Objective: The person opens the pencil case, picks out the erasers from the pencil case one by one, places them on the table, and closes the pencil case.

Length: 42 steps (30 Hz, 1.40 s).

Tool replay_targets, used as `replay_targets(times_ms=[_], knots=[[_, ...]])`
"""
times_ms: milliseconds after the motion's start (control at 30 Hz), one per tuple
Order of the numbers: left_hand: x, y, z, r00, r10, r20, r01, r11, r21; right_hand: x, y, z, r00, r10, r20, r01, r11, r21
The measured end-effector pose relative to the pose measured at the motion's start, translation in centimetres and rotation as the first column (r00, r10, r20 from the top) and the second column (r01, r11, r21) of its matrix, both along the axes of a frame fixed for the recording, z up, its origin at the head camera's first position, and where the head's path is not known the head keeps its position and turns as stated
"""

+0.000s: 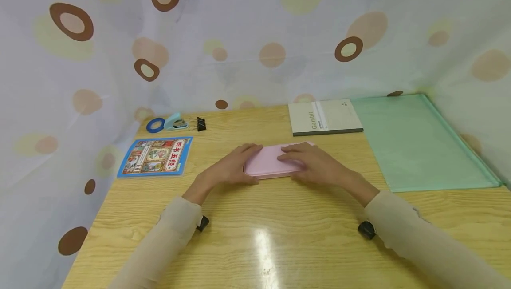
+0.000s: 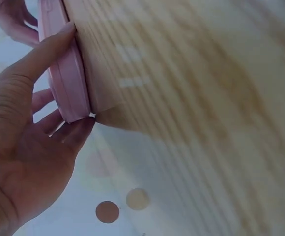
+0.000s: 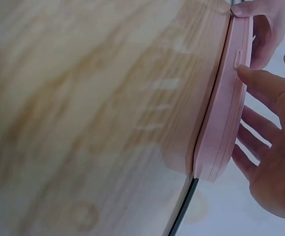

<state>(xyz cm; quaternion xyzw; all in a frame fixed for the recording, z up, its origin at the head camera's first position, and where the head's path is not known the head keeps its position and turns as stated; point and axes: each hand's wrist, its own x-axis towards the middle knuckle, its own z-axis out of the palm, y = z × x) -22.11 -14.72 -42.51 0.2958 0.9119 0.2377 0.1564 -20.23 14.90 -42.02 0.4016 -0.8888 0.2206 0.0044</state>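
Gripping pink case (image 1: pixel 265 161) from both sides: left hand (image 1: pixel 233 164), right hand (image 1: pixel 317 163), each half-curled.

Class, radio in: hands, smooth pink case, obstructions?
Left hand gripping smooth pink rectangular case, left end. Right hand holding right end. Case looks closed. No obstruction visible.

The head camera is looking forward and down from above, taking in the wooden table (image 1: pixel 231 235) and the spotted curtain (image 1: pixel 247 22) behind it. Each wrist camera is viewing tilted, close and low over the wood, one facing the left hand (image 2: pixel 37 152), the other the right hand (image 3: pixel 280 157). All three are sharing the pink case (image 1: pixel 269 162).
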Motion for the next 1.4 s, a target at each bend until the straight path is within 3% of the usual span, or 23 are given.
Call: replay_targets(times_ms=[133, 300, 600, 867, 1100, 1233, 1400], knots=[[-0.3, -0.3, -0.3, 1.000, -0.016, 0.001, 0.016, 0.999, 0.033, -0.2, -0.5, 0.1, 0.998, -0.043, -0.045, 0.045, 0.998, 0.053], [-0.3, -0.5, -0.3, 1.000, -0.018, -0.007, 0.018, 0.998, 0.058, -0.5, -1.0, 0.0, 0.998, -0.016, -0.061, 0.022, 0.996, 0.089], [-1.0, -0.5, 0.1, 0.999, 0.033, -0.039, -0.033, 0.999, -0.020, -0.7, -0.6, -0.2, 0.998, 0.015, -0.066, -0.009, 0.995, 0.095], [-1.9, -0.9, 1.0, 0.985, 0.112, 0.128, -0.120, 0.991, 0.057, -1.7, 0.0, 0.0, 0.999, 0.038, -0.018, -0.038, 0.999, 0.027], [-2.5, -1.4, 1.0, 0.976, 0.112, 0.187, -0.133, 0.985, 0.106, -2.4, 0.4, -0.1, 0.988, 0.114, -0.103, -0.112, 0.993, 0.026], [-2.6, -1.6, 1.0, 0.966, 0.115, 0.231, -0.148, 0.980, 0.134, -2.5, 0.4, -0.3, 0.964, 0.160, -0.213, -0.157, 0.987, 0.030], [-2.8, -1.7, 1.0, 0.954, 0.126, 0.273, -0.172, 0.973, 0.152, -2.5, 0.3, -0.7, 0.896, 0.214, -0.389, -0.194, 0.977, 0.090]])
